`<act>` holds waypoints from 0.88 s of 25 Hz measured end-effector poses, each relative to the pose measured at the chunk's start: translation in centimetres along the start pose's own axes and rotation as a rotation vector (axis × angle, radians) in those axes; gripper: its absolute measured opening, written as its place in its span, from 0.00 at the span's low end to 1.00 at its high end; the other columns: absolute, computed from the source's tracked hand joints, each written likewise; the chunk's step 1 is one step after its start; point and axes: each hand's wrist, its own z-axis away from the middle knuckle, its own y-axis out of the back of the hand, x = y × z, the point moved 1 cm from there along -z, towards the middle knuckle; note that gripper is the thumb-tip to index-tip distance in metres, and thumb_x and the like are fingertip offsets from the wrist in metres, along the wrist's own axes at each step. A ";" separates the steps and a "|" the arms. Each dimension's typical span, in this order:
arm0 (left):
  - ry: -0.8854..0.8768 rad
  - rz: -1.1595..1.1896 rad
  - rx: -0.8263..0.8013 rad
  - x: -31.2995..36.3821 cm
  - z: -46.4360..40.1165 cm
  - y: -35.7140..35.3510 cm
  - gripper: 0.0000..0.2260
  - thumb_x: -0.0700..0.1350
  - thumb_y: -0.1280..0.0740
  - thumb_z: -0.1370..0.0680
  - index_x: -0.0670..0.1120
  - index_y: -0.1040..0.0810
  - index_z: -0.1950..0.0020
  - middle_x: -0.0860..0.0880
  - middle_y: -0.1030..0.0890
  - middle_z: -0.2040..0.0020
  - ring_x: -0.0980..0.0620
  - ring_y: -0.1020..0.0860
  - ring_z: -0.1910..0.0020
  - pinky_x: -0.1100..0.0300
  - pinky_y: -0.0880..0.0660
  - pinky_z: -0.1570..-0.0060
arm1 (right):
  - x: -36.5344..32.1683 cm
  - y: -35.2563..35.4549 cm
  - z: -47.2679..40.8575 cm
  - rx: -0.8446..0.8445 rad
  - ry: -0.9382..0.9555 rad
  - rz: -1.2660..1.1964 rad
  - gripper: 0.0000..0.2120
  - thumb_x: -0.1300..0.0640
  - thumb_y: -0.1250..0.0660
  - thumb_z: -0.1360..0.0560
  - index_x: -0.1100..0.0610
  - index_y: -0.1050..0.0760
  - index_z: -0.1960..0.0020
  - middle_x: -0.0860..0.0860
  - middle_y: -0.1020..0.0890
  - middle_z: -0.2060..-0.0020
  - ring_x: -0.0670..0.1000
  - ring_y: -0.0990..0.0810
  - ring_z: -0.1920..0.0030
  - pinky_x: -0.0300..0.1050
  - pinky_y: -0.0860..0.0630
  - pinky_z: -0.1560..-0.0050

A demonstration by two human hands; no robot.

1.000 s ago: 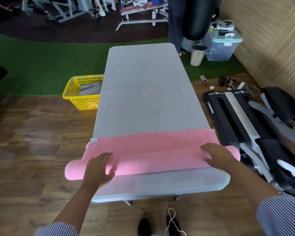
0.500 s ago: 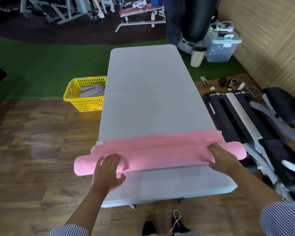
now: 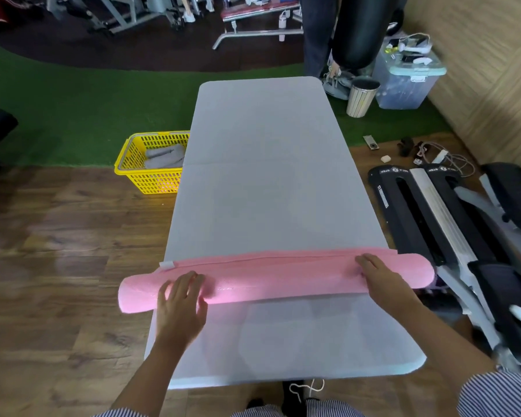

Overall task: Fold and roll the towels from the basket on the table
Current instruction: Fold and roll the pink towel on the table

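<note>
You've got short sleeves (image 3: 494, 395) w/ thin blue-and-white stripes, forearms bare. Left hand (image 3: 181, 308) & right hand (image 3: 385, 281): no gloves. Dark shoes (image 3: 292, 392), white lace.

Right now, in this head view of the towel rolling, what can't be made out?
- Yellow basket: its right side is hidden behind the table, so the number of grey towels inside cannot be counted.
- Pink towel: the underside and inner layers of the roll are hidden.
- Left hand and right hand: palms face down, so contact is unseen.
</note>
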 end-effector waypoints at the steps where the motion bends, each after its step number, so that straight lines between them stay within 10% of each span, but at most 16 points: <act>1: 0.034 -0.012 0.019 0.2 -0.3 0.0 0.15 0.45 0.42 0.27 0.44 0.23 0.44 0.43 0.19 0.45 0.44 0.20 0.46 0.44 0.29 0.44 | 0.3 -0.1 -0.3 0.008 0.022 -0.023 0.25 0.68 0.44 0.25 0.58 0.39 0.28 0.54 0.38 0.28 0.60 0.23 0.43 0.51 0.25 0.48; 7: -0.064 0.004 -0.030 -1.6 -0.6 -0.8 0.23 0.47 0.37 0.31 0.44 0.25 0.36 0.45 0.22 0.39 0.46 0.26 0.39 0.50 0.39 0.31 | 0.8 0.7 -2.2 -0.095 0.123 -0.031 0.34 0.58 0.35 0.29 0.58 0.44 0.26 0.53 0.44 0.26 0.55 0.31 0.33 0.45 0.29 0.40; 10: -0.070 0.055 -0.079 -3.0 -1.9 -1.1 0.33 0.31 0.27 0.38 0.45 0.25 0.34 0.41 0.24 0.40 0.40 0.24 0.42 0.46 0.27 0.40 | 0.2 1.4 -3.7 -0.145 0.123 0.034 0.36 0.59 0.34 0.29 0.58 0.46 0.26 0.53 0.44 0.26 0.54 0.36 0.30 0.44 0.32 0.34; 17: -0.049 -0.007 -0.054 -5.5 -4.9 -0.5 0.18 0.44 0.40 0.25 0.46 0.25 0.37 0.44 0.22 0.42 0.42 0.24 0.42 0.42 0.26 0.42 | -2.7 2.2 -6.3 0.009 -0.187 -0.020 0.25 0.67 0.42 0.27 0.59 0.40 0.31 0.58 0.40 0.33 0.62 0.21 0.53 0.50 0.24 0.56; 22: -0.058 -0.086 -0.281 -8.7 -7.0 -1.1 0.41 0.30 0.27 0.42 0.54 0.28 0.32 0.48 0.24 0.38 0.43 0.26 0.35 0.37 0.29 0.41 | -4.4 1.6 -8.1 -0.014 -0.285 -0.156 0.16 0.71 0.45 0.26 0.62 0.34 0.40 0.60 0.35 0.38 0.61 0.28 0.43 0.47 0.29 0.52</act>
